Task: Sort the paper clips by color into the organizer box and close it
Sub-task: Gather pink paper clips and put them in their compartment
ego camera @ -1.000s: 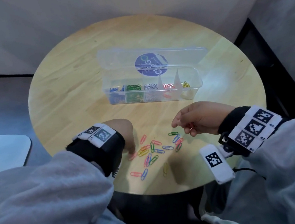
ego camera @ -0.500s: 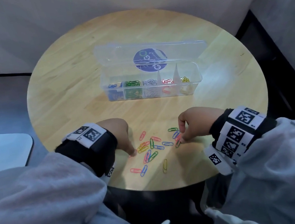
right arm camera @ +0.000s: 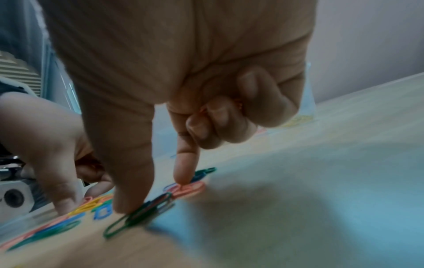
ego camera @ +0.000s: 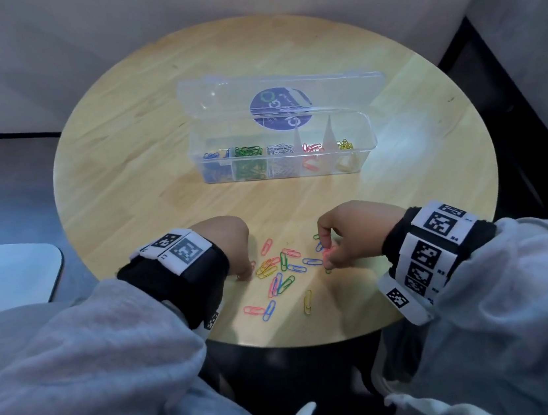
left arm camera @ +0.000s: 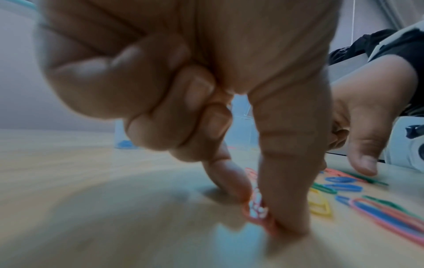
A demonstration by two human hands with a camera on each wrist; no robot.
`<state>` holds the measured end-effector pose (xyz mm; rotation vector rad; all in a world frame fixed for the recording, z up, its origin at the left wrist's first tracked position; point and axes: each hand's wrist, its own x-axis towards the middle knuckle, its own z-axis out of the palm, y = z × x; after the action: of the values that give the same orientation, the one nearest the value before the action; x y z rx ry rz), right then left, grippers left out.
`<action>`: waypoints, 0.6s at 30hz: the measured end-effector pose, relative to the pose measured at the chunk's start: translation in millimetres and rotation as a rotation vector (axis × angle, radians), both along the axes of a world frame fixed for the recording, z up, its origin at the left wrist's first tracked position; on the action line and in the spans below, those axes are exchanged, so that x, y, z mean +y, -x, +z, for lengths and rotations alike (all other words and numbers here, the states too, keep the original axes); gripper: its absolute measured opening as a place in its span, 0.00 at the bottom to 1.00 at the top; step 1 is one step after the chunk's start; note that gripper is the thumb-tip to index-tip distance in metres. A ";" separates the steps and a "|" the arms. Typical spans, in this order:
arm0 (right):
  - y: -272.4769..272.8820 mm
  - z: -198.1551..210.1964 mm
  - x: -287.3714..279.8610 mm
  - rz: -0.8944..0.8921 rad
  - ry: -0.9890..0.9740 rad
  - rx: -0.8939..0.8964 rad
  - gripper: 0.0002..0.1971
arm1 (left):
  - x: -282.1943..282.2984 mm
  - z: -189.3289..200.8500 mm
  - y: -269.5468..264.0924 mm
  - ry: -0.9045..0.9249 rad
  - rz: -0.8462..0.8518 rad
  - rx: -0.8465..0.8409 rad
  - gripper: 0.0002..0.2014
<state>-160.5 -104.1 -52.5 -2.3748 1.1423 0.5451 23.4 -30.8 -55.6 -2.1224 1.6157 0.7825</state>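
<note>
The clear organizer box (ego camera: 367,147) stands open at mid-table, its lid (ego camera: 218,100) tipped back; blue, green, silver, red and yellow clips lie in separate compartments. Several loose paper clips (ego camera: 282,275) lie near the table's front edge. My left hand (ego camera: 244,274) is at their left end; in the left wrist view it (left arm camera: 259,214) pinches a red clip (left arm camera: 263,223) between thumb and forefinger against the table. At the right end, my right hand (right arm camera: 153,194) has its thumb on a green clip (right arm camera: 128,221) and its forefinger tip on a pink clip (right arm camera: 190,189). A bit of red shows under its curled fingers.
The round wooden table (ego camera: 129,163) ends just behind my wrists. A white surface (ego camera: 7,271) lies lower at the left. Walls close in behind and to the right.
My right hand came down from above the table onto the clips at the right end. The left hand stayed low at the left end and closed its pinch on a red clip.
</note>
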 end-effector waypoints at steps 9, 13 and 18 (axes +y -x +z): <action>0.1 -2.8 -7.0 -0.022 -0.062 -0.009 0.08 | -2.3 -6.0 -5.0 -0.019 0.037 0.065 0.12; 5.5 1.6 -13.3 -0.039 -0.047 -0.004 0.04 | -4.2 -6.9 -7.3 -0.016 0.037 0.084 0.10; 11.9 2.2 -14.1 -0.056 -0.059 0.046 0.05 | -6.7 -7.0 -7.1 -0.015 0.013 0.088 0.05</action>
<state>-172.4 -118.2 -50.3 -2.2843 1.1915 0.6084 30.5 -37.5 -62.6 -2.1171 1.6362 0.9011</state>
